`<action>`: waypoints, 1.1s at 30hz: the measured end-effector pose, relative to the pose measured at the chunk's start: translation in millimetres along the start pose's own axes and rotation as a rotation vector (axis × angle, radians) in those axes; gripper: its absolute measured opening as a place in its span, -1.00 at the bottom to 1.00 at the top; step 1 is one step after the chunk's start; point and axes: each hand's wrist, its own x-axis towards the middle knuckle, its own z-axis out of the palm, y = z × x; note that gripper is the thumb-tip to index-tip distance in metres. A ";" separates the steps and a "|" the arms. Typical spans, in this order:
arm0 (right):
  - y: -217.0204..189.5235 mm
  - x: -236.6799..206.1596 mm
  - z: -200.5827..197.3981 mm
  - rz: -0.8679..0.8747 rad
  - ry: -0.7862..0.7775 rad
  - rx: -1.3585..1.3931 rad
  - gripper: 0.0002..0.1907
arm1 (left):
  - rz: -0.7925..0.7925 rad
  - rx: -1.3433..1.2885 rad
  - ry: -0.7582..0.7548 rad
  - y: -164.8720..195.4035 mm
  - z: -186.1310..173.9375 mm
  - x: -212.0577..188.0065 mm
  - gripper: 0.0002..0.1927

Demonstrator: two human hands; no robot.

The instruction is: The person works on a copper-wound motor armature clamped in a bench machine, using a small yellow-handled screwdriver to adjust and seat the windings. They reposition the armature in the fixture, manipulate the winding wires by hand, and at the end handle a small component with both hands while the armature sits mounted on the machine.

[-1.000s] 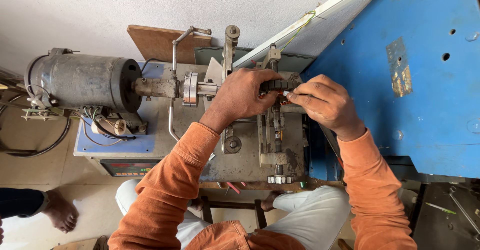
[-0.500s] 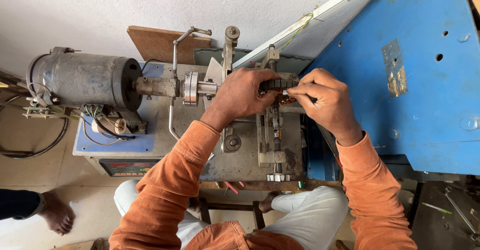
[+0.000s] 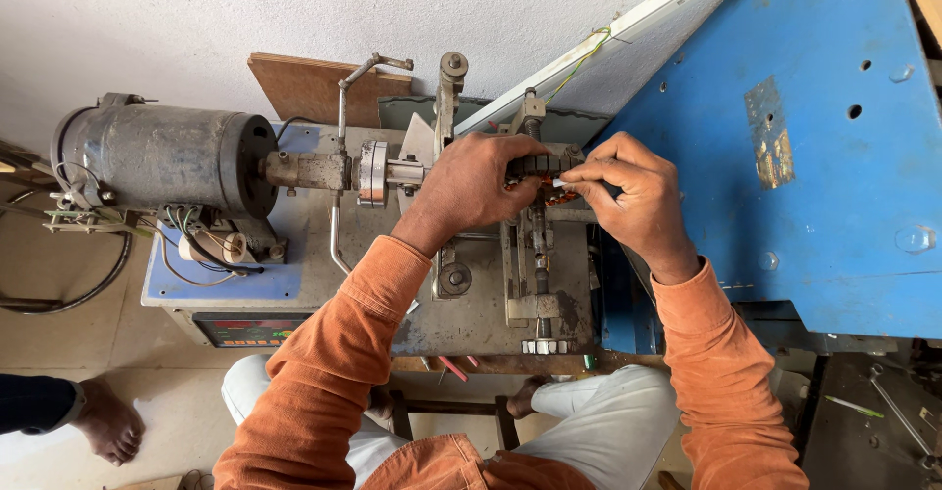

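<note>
Gripping a small dark ribbed metal part (image 3: 540, 166) mounted on the bench machine's shaft (image 3: 392, 170), the left hand (image 3: 471, 188) has its fingers curled tight around it. At that part's right end the right hand (image 3: 633, 191) pinches something tiny between thumb and fingertips. A grey motor (image 3: 162, 161) sits well apart at the left.
</note>
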 end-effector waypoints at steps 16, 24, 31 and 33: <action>-3.3 -204.3 37.0 0.902 -0.273 0.146 -0.65 | 0.075 -0.019 0.053 30.6 -0.5 -28.8 -0.63; -8.9 -209.8 58.0 0.657 -0.232 -0.160 -0.50 | -0.022 0.031 -0.003 54.0 6.0 -50.7 -0.63; -20.2 -206.0 35.5 1.020 -0.384 0.313 -0.75 | 0.031 0.034 0.035 53.4 0.4 -54.9 -0.64; -33.3 -197.6 3.2 1.040 0.040 0.447 -0.86 | 0.033 0.011 0.041 45.9 -0.4 -48.5 -0.64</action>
